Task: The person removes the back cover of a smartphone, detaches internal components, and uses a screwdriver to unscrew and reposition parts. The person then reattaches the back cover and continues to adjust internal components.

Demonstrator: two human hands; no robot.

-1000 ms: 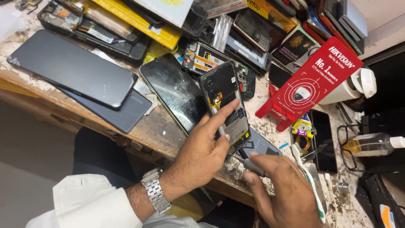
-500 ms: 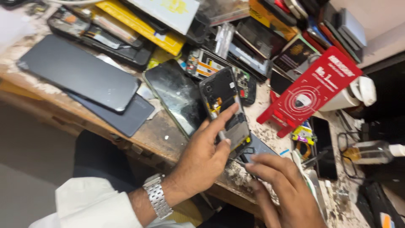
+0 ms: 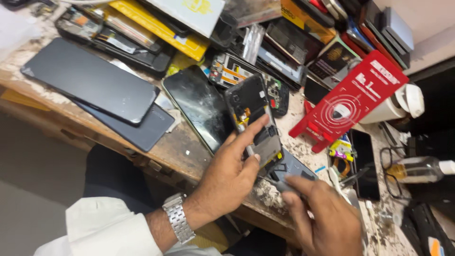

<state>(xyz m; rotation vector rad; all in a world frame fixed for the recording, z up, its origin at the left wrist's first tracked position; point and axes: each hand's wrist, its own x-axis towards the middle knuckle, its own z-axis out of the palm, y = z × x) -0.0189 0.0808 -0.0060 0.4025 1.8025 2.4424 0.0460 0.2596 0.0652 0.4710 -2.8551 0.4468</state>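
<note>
Two bare hands work over an opened phone at the near edge of a worn bench. The left hand, a metal watch on its wrist, pins the phone flat, index finger stretched along its exposed inside and thumb at its lower side. The right hand is closed narrowly around a slim grey tool, whose tip points toward the phone's lower corner just beyond the left thumb.

With its back off, the phone looks light and thin but fragile: bare boards, an orange flex ribbon and small parts show, so it is best gripped by the frame edges, not pressed on the middle. I judge it could slide on the gritty surface unless held down.

Just left of the left hand lies a cracked dark screen panel, touching the phone's side. Farther left sit two larger dark slabs, stacked. Beyond the right hand stands a red card package, tilted, beside a white tape roll; a clear bottle lies well to the right.
</note>
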